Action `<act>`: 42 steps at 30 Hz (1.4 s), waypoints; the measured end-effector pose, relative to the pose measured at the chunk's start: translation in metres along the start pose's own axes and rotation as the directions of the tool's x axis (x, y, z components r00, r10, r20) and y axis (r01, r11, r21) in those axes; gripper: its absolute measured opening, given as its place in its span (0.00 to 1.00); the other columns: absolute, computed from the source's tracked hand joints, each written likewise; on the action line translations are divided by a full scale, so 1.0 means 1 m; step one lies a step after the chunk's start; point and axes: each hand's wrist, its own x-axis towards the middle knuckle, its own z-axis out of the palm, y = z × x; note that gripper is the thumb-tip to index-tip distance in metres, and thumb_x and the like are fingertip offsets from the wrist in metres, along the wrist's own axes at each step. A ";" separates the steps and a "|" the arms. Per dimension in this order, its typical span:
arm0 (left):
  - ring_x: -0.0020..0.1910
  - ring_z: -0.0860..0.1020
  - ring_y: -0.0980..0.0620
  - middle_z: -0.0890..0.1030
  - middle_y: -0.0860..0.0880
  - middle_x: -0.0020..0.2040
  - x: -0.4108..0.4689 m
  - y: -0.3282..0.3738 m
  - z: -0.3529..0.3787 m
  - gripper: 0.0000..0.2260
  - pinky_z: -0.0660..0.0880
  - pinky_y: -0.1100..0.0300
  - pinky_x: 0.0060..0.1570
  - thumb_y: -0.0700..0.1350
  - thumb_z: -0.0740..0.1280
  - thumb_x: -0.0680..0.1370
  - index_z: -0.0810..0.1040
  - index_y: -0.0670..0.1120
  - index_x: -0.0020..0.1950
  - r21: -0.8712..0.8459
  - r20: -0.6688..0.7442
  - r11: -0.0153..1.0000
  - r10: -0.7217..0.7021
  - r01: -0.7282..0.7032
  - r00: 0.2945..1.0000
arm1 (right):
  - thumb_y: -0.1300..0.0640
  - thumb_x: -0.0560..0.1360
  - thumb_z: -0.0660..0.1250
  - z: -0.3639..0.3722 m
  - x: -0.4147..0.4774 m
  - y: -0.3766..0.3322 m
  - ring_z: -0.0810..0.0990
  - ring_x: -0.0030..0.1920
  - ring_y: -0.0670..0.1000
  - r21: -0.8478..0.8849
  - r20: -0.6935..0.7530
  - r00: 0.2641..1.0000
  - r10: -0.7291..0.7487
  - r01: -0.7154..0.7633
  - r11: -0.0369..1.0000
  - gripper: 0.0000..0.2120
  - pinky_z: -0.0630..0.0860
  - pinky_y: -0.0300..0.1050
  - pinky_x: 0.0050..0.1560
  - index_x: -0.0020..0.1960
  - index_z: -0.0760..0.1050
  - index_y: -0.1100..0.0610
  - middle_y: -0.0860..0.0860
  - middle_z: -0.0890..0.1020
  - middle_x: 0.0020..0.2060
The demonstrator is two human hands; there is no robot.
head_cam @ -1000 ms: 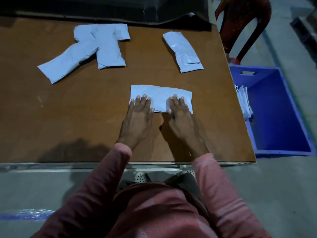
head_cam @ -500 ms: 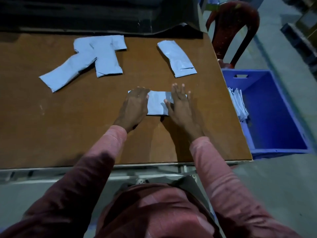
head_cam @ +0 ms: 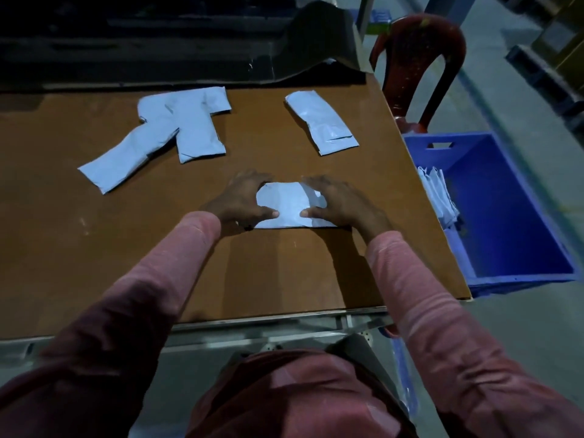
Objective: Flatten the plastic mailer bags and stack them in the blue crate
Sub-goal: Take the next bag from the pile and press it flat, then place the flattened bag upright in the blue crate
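Brown bench (head_cam: 94, 248), dim light. Mailer bag (head_cam: 286, 205) at frame centre is clasped at both ends by left grip (head_cam: 243, 200) and right grip (head_cam: 341, 203), fingers curled. Creases should be pressed outward evenly before crating.

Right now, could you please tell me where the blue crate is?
In the head view, the blue crate sits on the floor at the right, beside the table, just nearer than the red chair, with flattened mailers leaning inside it.
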 end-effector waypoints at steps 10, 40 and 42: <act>0.46 0.80 0.52 0.82 0.53 0.46 0.043 0.056 -0.032 0.16 0.75 0.55 0.42 0.45 0.84 0.67 0.80 0.48 0.49 -0.142 -0.095 0.960 0.228 -0.240 0.969 | 0.43 0.68 0.79 -0.060 -0.035 0.009 0.78 0.58 0.56 -0.037 -0.299 0.941 0.161 -0.180 0.983 0.19 0.72 0.54 0.56 0.56 0.82 0.49 0.51 0.82 0.54; 0.46 0.79 0.42 0.86 0.49 0.41 0.459 0.408 0.217 0.10 0.62 0.50 0.48 0.36 0.77 0.66 0.87 0.48 0.44 0.354 0.123 0.478 0.828 -0.804 0.547 | 0.61 0.74 0.69 -0.022 -0.096 0.444 0.82 0.47 0.66 0.341 -0.435 0.463 0.772 -0.709 0.618 0.06 0.79 0.56 0.38 0.48 0.84 0.59 0.60 0.84 0.43; 0.46 0.77 0.41 0.86 0.48 0.42 0.476 0.399 0.241 0.11 0.60 0.50 0.45 0.35 0.75 0.66 0.87 0.47 0.45 0.368 0.140 0.519 0.789 -0.771 0.598 | 0.63 0.74 0.68 -0.007 -0.079 0.464 0.81 0.45 0.66 0.317 -0.391 0.485 0.782 -0.727 0.609 0.05 0.77 0.56 0.37 0.47 0.82 0.60 0.61 0.82 0.42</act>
